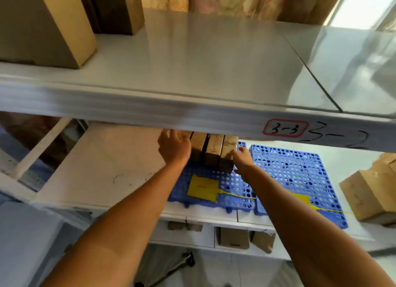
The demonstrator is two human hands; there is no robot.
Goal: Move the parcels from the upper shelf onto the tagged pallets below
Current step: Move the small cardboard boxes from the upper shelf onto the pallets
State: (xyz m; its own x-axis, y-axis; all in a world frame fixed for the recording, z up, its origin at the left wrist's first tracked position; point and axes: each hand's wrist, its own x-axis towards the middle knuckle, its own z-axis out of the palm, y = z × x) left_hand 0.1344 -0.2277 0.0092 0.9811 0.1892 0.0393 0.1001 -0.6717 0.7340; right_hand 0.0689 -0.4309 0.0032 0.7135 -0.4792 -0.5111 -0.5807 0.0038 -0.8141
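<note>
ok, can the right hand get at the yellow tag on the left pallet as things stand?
Probably yes. The yellow tag lies bare on the left pallet, nearer than the parcels that the right hand touches; nothing covers it.

Brown cardboard parcels (214, 152) between hands. Blue perforated pallet (214, 192) beneath hands, yellow tag (203, 188) on it; second blue perforated pallet (300, 175) right of right hand (243, 158). Red-bordered label (286, 127) above.
</note>
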